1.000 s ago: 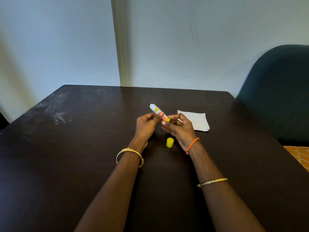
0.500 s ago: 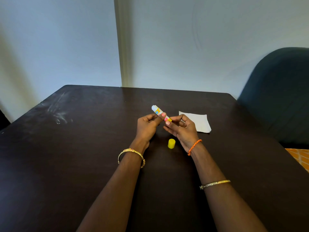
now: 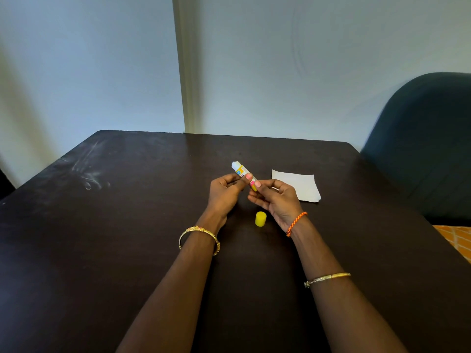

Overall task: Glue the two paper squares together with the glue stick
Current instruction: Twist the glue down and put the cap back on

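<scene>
**Both hands on the uncapped glue stick above the table's middle**

The glue stick (image 3: 242, 173) is held slantwise over the middle of the dark table (image 3: 102, 250), its white tip pointing up and toward the far left corner, its yellow base toward the person. The left hand (image 3: 224, 194) pinches the barrel between thumb and fingertips, the thumb lying across the printed label. The right hand (image 3: 276, 200) grips the yellow base end between thumb and curled fingers, palm turned partly upward. The two thumbs lie just beside each other on the stick.

The yellow cap (image 3: 260, 218) stands upright on the table, apart from the stick, just nearer the person than the hands and close beside the right wrist.

The white paper squares (image 3: 299, 186) lie flat toward the table's right side, just beyond the right hand, whose fingers overlap their near left corner in this view. Whether one or two sheets lie there cannot be told with certainty, though a second edge shows along the near side.

A dark chair back (image 3: 428, 149) stands past the table's right edge.
</scene>
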